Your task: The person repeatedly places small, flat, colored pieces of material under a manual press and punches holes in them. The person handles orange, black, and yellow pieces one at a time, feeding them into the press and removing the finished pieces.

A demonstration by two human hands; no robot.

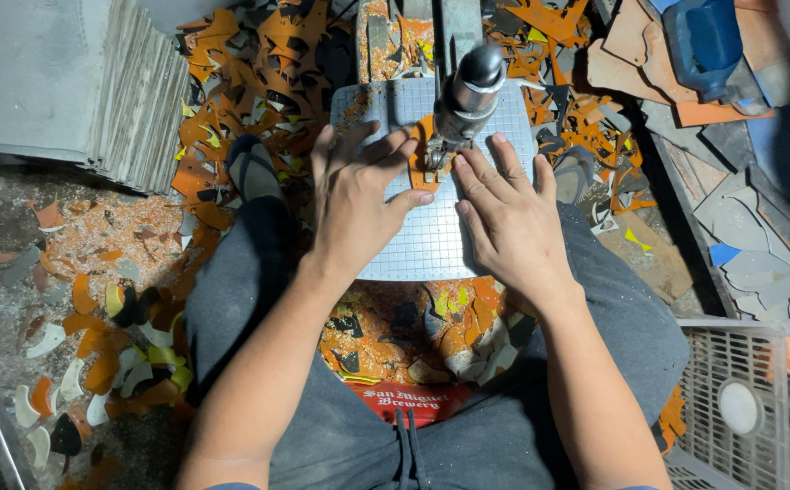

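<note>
At the upper left of the frame a stack of grey sheets (77, 82) leans on the dusty floor, and below it curved offcuts (95, 363) in orange, cream, yellow and black lie scattered. Your left hand (358, 195) rests palm down at the centre of the frame on a gridded metal saw table (431, 240), fingers spread and slightly fanned, their tips touching the left edge of a small orange piece (422, 150). That piece lies flat on the table in the upper middle of the frame, between your two hands and right at the foot of the upright saw arm (467, 86), which covers part of it. Your right hand (508, 213) lies flat just to the right, fingers close together and pointing up the frame, with the fingertips beside the piece; whether they touch it cannot be told. Under the table, between your knees in grey trousers, more orange and black scraps fill a red container (413, 404) with white lettering on its rim. To the upper right lies a blue plastic jug (708, 45) among grey and orange shards, and at the lower right stands a pale slotted plastic crate (740, 408).
</note>
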